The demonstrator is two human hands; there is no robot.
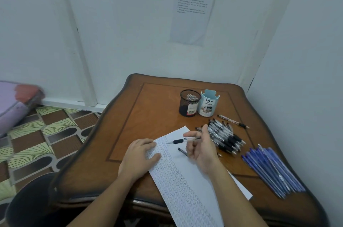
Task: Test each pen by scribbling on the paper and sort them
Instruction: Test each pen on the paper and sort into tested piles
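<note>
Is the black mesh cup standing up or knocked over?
Standing up. The black mesh cup rests on its base, open rim facing up.

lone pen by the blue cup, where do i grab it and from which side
Pinch the lone pen at mid-barrel, from straight above. It lies flat on the table, apart from the black pen pile, bare wood along both long sides, so finger and thumb fit across it. The black rubber sleeve at its end away from the blue cup may hold firmer.
</note>
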